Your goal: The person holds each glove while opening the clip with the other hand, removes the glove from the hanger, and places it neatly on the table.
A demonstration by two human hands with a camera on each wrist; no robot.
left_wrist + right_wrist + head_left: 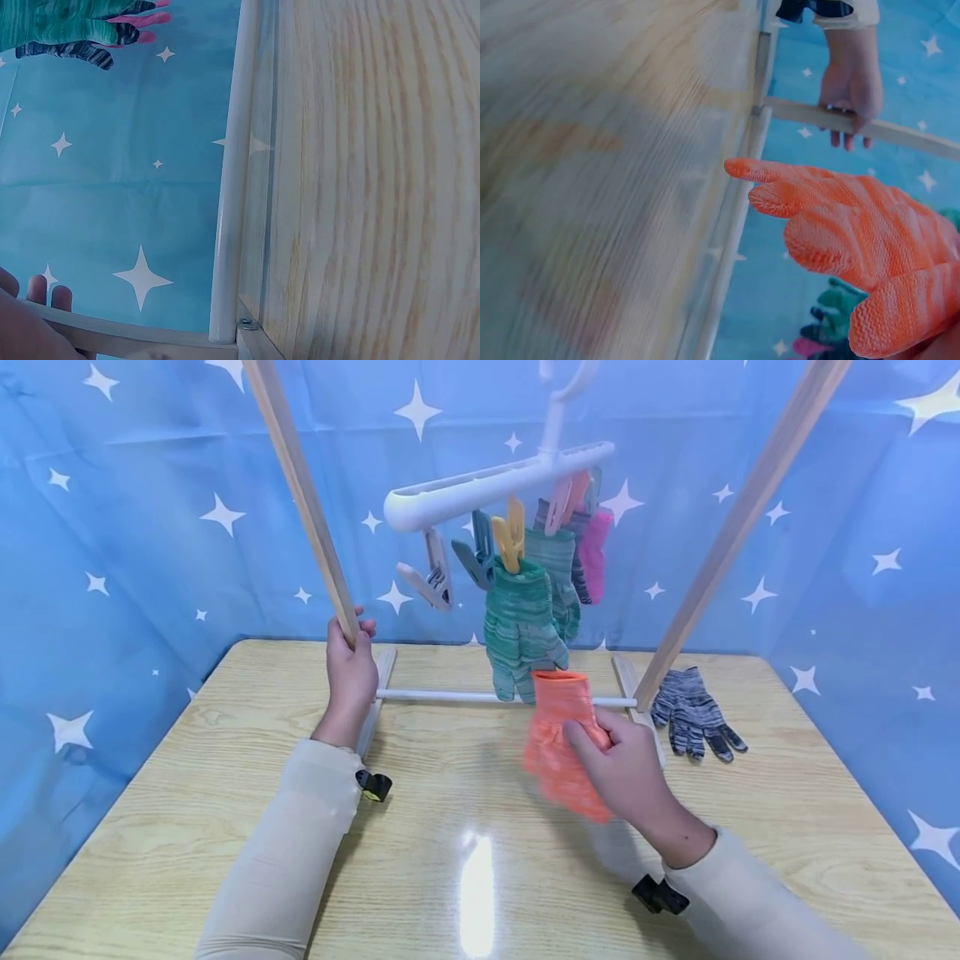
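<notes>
Gripping an orange glove (557, 735) above the table (420, 843)

Pinching it between thumb and fingers of the right hand (628, 770), cuff upward, near a green glove (517, 618) clipped under a white hanger (465, 495); curling the left hand (352, 668) round a wooden post (302, 493), with a grey glove (690, 714) on the table beside the other post (741, 527)

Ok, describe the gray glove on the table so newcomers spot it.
On the table, find the right wooden post. Just right of its foot lies a marled gray, dark-tipped knit glove. It alone lies flat; the orange glove is held, the other gloves hang.
</notes>
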